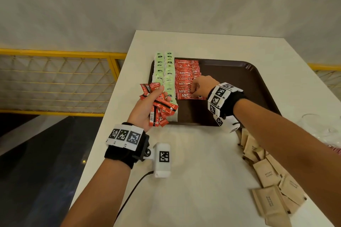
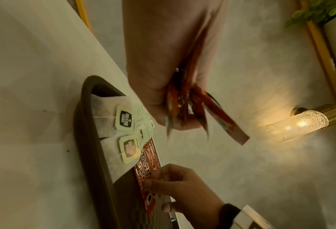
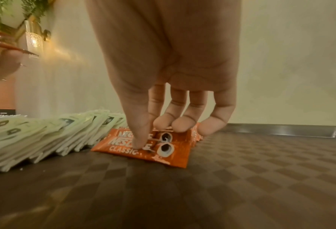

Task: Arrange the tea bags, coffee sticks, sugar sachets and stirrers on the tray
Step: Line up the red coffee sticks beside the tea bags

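A dark brown tray (image 1: 239,83) lies on the white table. Two columns of green-tagged tea bags (image 1: 164,72) fill its left side, with a row of overlapping red coffee sticks (image 1: 186,77) beside them. My left hand (image 1: 156,97) grips a fanned bundle of coffee sticks (image 1: 160,108) above the tray's near-left corner. My right hand (image 1: 195,88) pinches the nearest coffee stick (image 3: 172,156) of the row, thumb pressing on its face and fingers (image 3: 180,125) curled onto the sticks behind. Brown sugar sachets (image 1: 267,175) lie in a loose heap off the tray at the right.
The tray's right half (image 3: 241,170) is bare. The table's left edge (image 1: 118,97) runs close to the tray, with a yellow railing (image 1: 55,79) beyond it. Clear plastic wrapping (image 1: 321,127) lies at the far right. A lit wall lamp (image 2: 296,124) glows behind.
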A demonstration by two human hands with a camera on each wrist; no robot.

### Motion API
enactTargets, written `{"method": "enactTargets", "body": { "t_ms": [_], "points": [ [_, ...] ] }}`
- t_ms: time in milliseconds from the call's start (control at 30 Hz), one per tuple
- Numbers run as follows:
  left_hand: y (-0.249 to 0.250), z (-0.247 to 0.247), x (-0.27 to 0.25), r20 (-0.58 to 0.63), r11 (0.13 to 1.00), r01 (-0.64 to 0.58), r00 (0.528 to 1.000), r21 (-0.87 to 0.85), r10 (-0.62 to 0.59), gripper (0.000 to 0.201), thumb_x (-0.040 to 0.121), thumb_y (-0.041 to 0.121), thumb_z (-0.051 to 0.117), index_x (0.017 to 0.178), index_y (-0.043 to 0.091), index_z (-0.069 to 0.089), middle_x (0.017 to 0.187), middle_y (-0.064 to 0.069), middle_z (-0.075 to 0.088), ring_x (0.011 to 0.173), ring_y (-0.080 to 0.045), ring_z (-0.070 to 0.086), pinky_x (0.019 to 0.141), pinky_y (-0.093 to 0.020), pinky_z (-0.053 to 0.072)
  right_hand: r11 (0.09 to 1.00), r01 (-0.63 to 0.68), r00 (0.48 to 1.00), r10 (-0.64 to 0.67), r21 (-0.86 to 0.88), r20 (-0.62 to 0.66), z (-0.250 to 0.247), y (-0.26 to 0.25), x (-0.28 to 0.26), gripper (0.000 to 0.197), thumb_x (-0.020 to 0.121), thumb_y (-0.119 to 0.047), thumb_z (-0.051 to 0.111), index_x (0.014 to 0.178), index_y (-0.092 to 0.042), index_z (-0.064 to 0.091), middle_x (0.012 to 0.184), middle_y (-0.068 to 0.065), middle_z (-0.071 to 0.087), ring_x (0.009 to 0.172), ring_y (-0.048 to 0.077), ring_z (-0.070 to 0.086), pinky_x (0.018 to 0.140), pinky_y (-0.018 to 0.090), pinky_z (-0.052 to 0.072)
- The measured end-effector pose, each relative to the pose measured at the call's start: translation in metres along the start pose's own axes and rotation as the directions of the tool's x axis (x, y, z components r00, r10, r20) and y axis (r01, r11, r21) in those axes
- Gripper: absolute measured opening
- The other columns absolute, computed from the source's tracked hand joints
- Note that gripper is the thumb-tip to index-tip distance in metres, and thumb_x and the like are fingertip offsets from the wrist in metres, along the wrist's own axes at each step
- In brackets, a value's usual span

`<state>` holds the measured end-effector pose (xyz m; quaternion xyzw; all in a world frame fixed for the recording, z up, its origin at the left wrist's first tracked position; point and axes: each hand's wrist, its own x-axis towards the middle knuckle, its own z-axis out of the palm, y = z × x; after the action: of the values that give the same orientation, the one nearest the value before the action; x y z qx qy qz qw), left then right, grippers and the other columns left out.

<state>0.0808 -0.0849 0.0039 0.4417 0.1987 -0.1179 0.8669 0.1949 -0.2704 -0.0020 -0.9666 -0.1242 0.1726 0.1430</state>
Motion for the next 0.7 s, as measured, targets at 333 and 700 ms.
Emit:
{"method": "enactTargets", "body": {
  "t_ms": [333, 700],
  "points": [
    [-0.008, 0.011, -0.003, 0.041, 0.989, -0.034, 0.999, 0.145, 0.028, 0.054, 0.08, 0.038, 0.066, 0.128, 0.017, 0.054, 0.109, -0.01, 0.069, 0.096, -0.024, 0.068, 0.081, -0.037, 0.056, 0.805, 0.218, 0.964, -0.267, 0.552, 0.009, -0.015, -0.047, -0.059, 0.023, 0.087, -0.036, 0.062, 0.091, -0.013, 0.062, 0.072, -0.006, 0.059, 0.06, 0.001, 0.057, 0.058, 0.02, 0.05],
    [-0.007, 0.01, -0.009, 0.134, 0.993, 0.052, 0.99, -0.108, -0.038, 0.045, 0.068, 0.049, 0.06, 0.098, 0.015, 0.055, 0.059, 0.003, 0.049, 0.041, -0.003, 0.047, 0.041, -0.013, 0.043, 0.789, 0.502, 0.854, -0.385, 0.355, -0.35, -0.005, -0.033, -0.082, 0.008, 0.079, -0.009, 0.072, 0.083, -0.013, 0.066, 0.078, -0.015, 0.058, 0.073, -0.009, 0.053, 0.071, 0.005, 0.04]
  ]
}}
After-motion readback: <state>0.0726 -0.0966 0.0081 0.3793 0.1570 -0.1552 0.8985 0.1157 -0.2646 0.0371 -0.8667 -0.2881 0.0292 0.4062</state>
